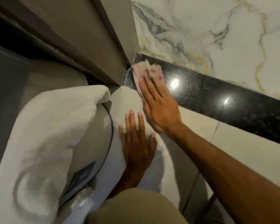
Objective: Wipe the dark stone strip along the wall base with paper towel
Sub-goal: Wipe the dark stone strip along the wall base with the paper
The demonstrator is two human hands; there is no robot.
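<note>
A glossy black speckled stone strip (217,101) runs along the base of the white marble wall (217,33), from the corner at top centre down to the right edge. A crumpled pinkish paper towel (145,70) lies on the strip's left end, by the corner. My right hand (158,102) presses flat on the towel, fingers extended over it. My left hand (136,143) rests flat on the pale floor tile (233,151), fingers spread, holding nothing.
A taupe door frame or panel (90,38) meets the strip at the corner. To the left lies a mattress (90,143) with a blue label, draped with a white blanket (39,135). My knee in beige cloth (136,207) is at the bottom.
</note>
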